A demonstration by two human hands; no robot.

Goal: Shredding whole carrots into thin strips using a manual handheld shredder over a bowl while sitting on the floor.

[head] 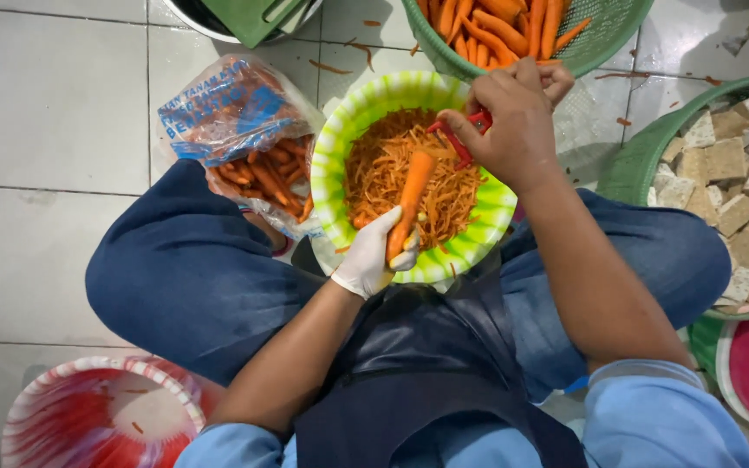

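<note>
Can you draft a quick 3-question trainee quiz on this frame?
1. True or false: the left hand wears a white glove.
2. What does the right hand hold over the green bowl? A) knife B) red peeler C) spoon
3. Which container holds the pale cubes?

Key:
1. True; it grips the carrot.
2. B.
3. The green basket on the right.
</note>
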